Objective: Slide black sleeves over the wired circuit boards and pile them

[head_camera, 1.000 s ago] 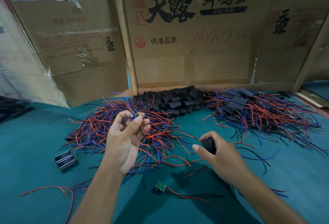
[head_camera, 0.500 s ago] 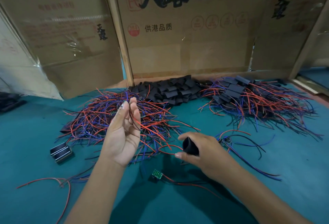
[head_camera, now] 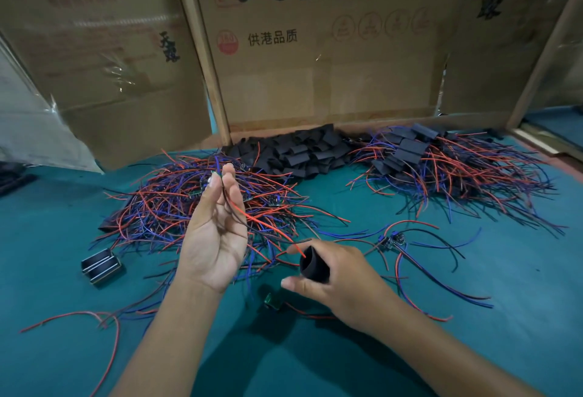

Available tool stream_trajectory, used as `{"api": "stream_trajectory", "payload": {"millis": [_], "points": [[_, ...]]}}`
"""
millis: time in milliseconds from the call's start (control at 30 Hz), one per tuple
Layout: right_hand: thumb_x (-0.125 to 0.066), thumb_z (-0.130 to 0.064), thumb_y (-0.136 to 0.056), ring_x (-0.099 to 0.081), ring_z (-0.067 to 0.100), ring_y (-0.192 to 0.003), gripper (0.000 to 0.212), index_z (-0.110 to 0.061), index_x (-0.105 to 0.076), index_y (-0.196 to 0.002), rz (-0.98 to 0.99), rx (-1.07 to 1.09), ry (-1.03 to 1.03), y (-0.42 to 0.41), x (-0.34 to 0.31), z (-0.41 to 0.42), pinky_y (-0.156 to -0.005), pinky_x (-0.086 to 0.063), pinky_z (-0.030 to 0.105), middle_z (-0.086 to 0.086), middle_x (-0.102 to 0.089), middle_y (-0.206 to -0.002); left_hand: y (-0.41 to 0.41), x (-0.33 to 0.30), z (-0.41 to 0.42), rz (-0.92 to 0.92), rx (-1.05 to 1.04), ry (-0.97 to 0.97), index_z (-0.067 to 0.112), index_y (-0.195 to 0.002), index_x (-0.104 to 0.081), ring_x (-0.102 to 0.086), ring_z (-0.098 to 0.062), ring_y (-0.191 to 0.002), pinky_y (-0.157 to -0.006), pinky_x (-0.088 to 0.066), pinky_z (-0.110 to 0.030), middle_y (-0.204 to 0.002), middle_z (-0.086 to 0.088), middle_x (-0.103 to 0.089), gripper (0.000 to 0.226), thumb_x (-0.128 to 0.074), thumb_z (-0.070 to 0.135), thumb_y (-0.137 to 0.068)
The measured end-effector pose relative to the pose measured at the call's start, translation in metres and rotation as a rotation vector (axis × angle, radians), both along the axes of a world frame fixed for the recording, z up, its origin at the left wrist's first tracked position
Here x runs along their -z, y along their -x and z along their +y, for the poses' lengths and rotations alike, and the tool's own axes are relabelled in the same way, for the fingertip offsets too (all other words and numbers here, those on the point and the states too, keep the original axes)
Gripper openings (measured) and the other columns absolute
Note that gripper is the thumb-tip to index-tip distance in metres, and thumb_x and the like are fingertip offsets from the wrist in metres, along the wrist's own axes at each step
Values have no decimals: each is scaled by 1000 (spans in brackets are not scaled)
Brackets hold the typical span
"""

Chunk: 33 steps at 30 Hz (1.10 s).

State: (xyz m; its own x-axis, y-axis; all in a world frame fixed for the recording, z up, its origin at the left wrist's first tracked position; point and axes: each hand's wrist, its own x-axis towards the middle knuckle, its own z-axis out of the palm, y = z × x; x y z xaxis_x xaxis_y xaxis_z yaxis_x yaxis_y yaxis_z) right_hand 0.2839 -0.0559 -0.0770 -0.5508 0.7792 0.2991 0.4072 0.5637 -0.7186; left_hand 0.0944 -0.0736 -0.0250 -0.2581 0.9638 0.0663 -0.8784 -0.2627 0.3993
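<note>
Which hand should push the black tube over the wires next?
The right hand, probably. It already holds the black sleeve with its open mouth facing the red wire tips, while the left hand pinches those wires up high, steadying them.

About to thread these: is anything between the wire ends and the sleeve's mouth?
Nothing visible. The wires run from the left hand straight to the open mouth of the black sleeve held by the right hand.

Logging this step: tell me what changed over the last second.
The left hand uncurled, now pinching the red and black wires at its fingertips, their ends reaching the black tubular sleeve that the right hand grips. The wire piles stayed.
</note>
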Motion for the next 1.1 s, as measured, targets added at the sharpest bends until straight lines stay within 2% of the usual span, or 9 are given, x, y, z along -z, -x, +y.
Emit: {"api": "stream_trajectory", "payload": {"millis": [100,200,367,633,700,800,867,967,1100], "points": [[-75,-50,-78,-50,-17,-76,39,-28,-65,-108,41,12,12,1,1,-1,-70,-35,4,-40,-53,-76,0,-1,0,25,-4,8,3,-84,-78,-72,-2,-78,-66,-55,-12,-97,-2,-75,13,-73,12,-76],[-75,-49,-78,-53,-10,-74,35,-31,-64,-106,71,26,30,1,0,0,-69,-36,7,-38,-55,-77,-2,1,-1,31,-3,12,2,-99,-70,-72,-3,-77,-64,-56,-13,-97,-3,-75,44,-88,9,-59],[-76,-50,-77,-54,-4,-72,25,-44,-60,-95,114,53,65,-2,0,3,-68,-38,10,-28,-59,-73,-5,-2,0,69,-33,75,7,-104,-61,-70,0,-73,-63,-54,-11,-94,2,-74,23,-60,17,-83],[-77,-48,-77,-55,-8,-76,31,-35,-64,-102,129,98,44,-6,-5,6,-71,-38,7,-32,-58,-74,-6,0,2,115,-67,84,6,-79,-76,-70,-2,-72,-62,-54,-12,-92,-2,-74,18,-60,14,-82],[-77,-47,-78,-53,-14,-80,34,-33,-65,-106,106,105,18,-7,-5,6,-74,-36,4,-32,-58,-74,-7,1,3,138,-64,87,6,-85,-75,-70,-1,-72,-62,-54,-11,-92,-1,-74,16,-62,15,-81],[-73,-47,-81,-53,-10,-98,42,-26,-63,-117,2,100,-76,-8,-6,6,-84,-32,-1,-23,-62,-101,-10,2,3,212,-71,95,6,-106,-60,-70,-1,-72,-62,-54,-11,-89,2,-74,31,-65,17,-78],[-69,-48,-85,-54,2,-107,45,-25,-59,-122,-78,96,-131,-10,-6,6,-93,-38,11,-12,-63,-116,-11,1,3,283,-110,97,11,-108,-55,-69,-1,-72,-61,-54,-11,-87,2,-74,33,-66,16,-77],[-66,-48,-86,-57,14,-110,45,-25,-57,-125,-155,122,-184,-11,-7,4,-94,-46,30,-8,-62,-119,-14,1,2,351,-164,70,18,-91,-52,-70,-7,-71,-62,-56,-14,-88,-3,-75,18,-63,10,-80],[-66,-46,-87,-57,15,-109,43,-26,-57,-124,-172,140,-198,-11,-8,4,-92,-47,33,-7,-63,-118,-15,2,2,378,-201,43,21,-88,-51,-71,-10,-70,-62,-57,-17,-88,-5,-75,21,-64,8,-80]]}}
